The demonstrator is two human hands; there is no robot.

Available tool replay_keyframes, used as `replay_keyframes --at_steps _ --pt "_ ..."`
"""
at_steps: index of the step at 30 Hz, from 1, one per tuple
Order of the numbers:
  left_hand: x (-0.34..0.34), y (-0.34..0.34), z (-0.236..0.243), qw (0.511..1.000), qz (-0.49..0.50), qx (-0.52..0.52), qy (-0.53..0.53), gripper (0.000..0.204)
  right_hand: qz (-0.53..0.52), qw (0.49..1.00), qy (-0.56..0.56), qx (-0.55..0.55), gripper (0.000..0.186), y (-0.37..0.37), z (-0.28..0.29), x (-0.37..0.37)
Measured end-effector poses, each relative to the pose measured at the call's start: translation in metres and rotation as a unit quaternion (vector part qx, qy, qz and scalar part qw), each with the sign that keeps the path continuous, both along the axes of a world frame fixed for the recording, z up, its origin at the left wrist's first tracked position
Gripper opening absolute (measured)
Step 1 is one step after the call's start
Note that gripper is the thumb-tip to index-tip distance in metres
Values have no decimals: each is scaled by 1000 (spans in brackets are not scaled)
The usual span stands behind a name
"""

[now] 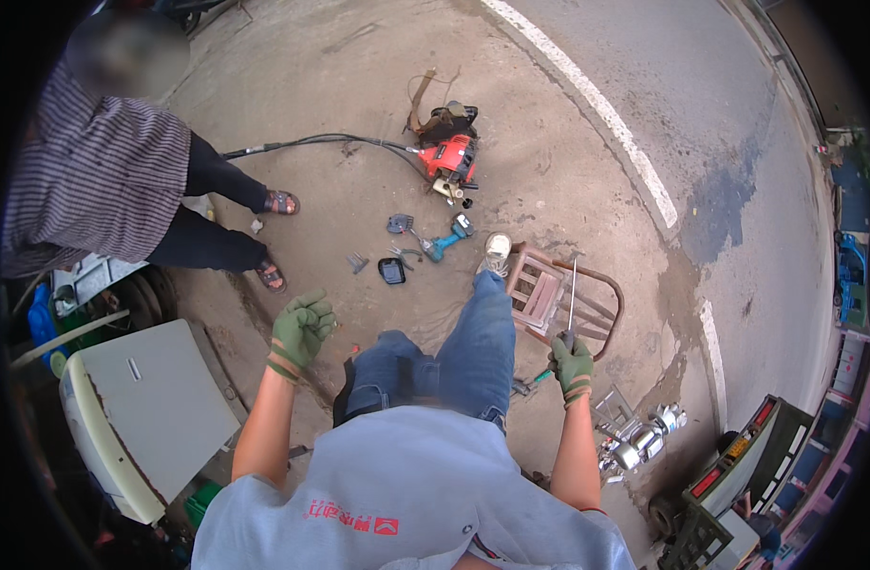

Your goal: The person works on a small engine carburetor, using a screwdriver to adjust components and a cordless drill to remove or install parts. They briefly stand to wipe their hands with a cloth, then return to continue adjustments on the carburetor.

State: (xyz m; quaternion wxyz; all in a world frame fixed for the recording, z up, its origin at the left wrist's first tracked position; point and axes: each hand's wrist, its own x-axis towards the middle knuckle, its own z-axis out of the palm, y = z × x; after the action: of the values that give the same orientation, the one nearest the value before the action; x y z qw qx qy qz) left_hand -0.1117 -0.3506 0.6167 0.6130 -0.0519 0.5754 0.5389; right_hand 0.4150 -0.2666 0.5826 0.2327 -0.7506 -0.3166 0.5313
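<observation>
Shirt [406, 475], probable screwdriver [574, 296] in right hand [573, 367]

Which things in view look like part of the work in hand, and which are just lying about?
Probably part of the work:
- long-shafted hand tool, likely a screwdriver, in the right hand
- red engine
- cordless driver

Probably just lying about:
- brown slatted chair
- silver machine
- blue plastic container

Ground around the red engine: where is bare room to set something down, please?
Free: ground between the engine and the white line; also between the cable and the small tools. Crowded: around the drill, and by the chair near the right hand.
</observation>
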Motion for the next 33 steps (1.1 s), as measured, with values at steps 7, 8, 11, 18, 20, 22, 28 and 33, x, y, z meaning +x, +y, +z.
replay_keyframes --at_steps 7,8,11,18,20,22,28,33 --pt "52 121 -198 986 88 -111 86 56 67 989 -91 -98 34 306 -386 94" --pt "70 141 -212 983 88 -135 93 57 121 968 -157 -154 37 341 -396 73" --pt "85 203 -286 981 33 -165 97 57 174 930 -215 -242 44 355 -506 93" --pt "24 223 -486 945 -87 -260 179 48 391 808 -352 -265 54 290 -639 232" --pt "5 197 -537 914 -159 -325 183 39 381 817 -322 -288 55 277 -631 222" --pt "-8 167 -580 861 -254 -397 189 31 379 826 -288 -302 56 275 -631 208" --pt "41 203 -666 643 -550 -430 316 52 368 846 -261 -284 58 299 -644 192" --pt "90 182 -704 600 -495 -489 394 31 391 861 -217 -242 61 326 -684 153"
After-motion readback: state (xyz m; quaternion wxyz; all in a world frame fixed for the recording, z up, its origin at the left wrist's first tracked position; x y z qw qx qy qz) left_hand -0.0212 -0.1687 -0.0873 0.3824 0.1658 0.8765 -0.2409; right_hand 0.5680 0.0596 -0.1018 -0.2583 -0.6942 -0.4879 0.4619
